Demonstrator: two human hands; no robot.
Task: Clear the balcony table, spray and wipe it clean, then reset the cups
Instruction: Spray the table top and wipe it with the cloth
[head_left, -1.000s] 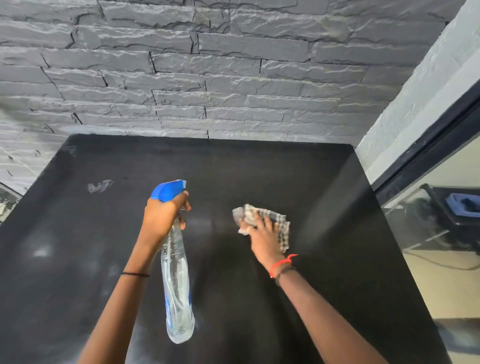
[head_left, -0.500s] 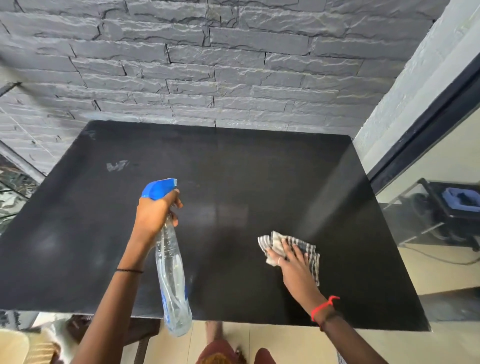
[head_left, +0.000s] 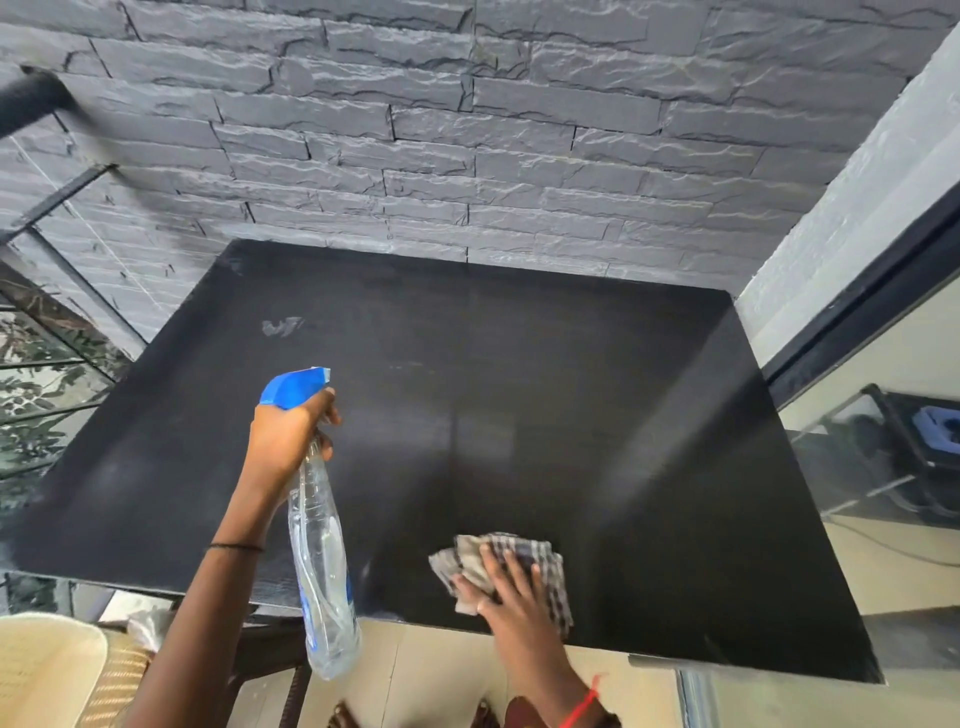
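Since the earlier frame the right hand (head_left: 514, 608) and the checked cloth (head_left: 524, 553) under it have come back across the black table top (head_left: 519, 405) and now lie just short of its near edge, closer to the spray bottle (head_left: 322, 545) than before. The left hand (head_left: 285, 441) has kept its hold.

The grey stone-clad wall (head_left: 467, 130) rises beyond both hands, touching the table's far edge. The table top spreads ahead of and between the two hands. A glass door (head_left: 883, 493) in a dark frame stands to the outer side of the right hand. A glass railing (head_left: 41, 395) with foliage behind it stands to the outer side of the left. Beige floor tiles (head_left: 441, 670) show below the wrists, and a woven chair (head_left: 57, 670) sits behind the left forearm.

The spray bottle hangs tilted from the left hand. Its clear body slopes down past the table's near edge, and its blue trigger head (head_left: 291, 387) points away above the knuckles. The fingers are curled round its neck.

The right hand lies flat, fingers spread, pressing the crumpled cloth onto the table.

A whitish smear (head_left: 280, 327) marks the surface beyond the trigger head. A red thread (head_left: 582, 704) circles the right wrist and a thin black band (head_left: 234, 546) the left.
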